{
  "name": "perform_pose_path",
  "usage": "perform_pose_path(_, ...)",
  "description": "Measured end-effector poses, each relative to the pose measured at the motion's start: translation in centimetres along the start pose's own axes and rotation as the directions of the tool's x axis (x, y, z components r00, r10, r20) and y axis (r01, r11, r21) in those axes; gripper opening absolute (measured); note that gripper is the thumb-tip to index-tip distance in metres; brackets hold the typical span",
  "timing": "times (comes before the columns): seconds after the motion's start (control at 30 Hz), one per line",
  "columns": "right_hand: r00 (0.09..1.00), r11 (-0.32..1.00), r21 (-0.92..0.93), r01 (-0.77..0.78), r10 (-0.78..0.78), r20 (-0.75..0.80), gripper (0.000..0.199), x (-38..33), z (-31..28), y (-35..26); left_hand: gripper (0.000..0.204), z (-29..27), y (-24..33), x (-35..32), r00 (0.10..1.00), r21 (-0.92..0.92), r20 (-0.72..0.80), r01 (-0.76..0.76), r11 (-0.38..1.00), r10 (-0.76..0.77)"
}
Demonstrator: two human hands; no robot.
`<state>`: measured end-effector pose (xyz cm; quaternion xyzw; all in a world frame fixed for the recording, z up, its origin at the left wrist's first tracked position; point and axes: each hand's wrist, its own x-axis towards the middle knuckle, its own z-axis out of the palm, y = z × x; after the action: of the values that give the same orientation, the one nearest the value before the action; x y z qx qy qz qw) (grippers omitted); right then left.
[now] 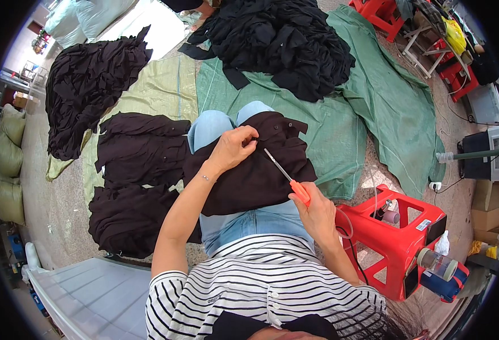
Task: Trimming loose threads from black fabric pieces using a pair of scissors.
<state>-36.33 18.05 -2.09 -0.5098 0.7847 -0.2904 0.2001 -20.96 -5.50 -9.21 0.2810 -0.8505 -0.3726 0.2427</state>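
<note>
A dark garment (241,181) lies across my lap, over light blue jeans; a button shows near its upper right edge. Above it, my left hand (235,148) is closed, thumb and fingertips pinched together at the cloth; whatever sits between them is too small to make out. My right hand (317,212) grips a slim metal-shafted tool with an orange handle (300,191). Its shaft slants up and left, and the tip is over the garment, a short way right of my left fingertips. Whether it is a pair of closed scissors is unclear.
Dark garments (141,150) lie stacked at my left, with a taller pile (90,85) beyond. A big black heap (283,42) covers the green sheet (396,119) ahead. On my right stands a red stool (394,243) with a cord and a clear jar (437,264).
</note>
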Motion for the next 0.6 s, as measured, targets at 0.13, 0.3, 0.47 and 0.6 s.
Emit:
perform_pose_path(0.13,1.000,0.999,-0.034,0.015,-0.014,0.006,0.030,0.5,0.3,-0.3,0.017,0.1,-0.4,-0.1,0.992,-0.148,0.001,0.124,0.981,-0.126)
perform_pose_path(0.3,1.000,0.996,-0.091,0.000,0.002,0.020,0.034,0.8,0.7,-0.3,0.016,0.0,0.0,0.1,0.988,-0.102,0.015,0.154,0.983,-0.153)
perform_pose_path(0.47,0.999,0.996,-0.080,-0.025,0.022,-0.042,0.032,1.1,0.0,0.4,0.016,-0.2,0.5,1.2,0.997,-0.034,0.059,0.046,0.998,-0.044)
perform_pose_path(0.6,0.987,0.992,-0.070,-0.105,0.095,-0.127,0.031,1.4,-0.9,2.1,0.026,0.1,2.9,5.2,0.985,0.132,0.083,-0.163,0.978,0.153)
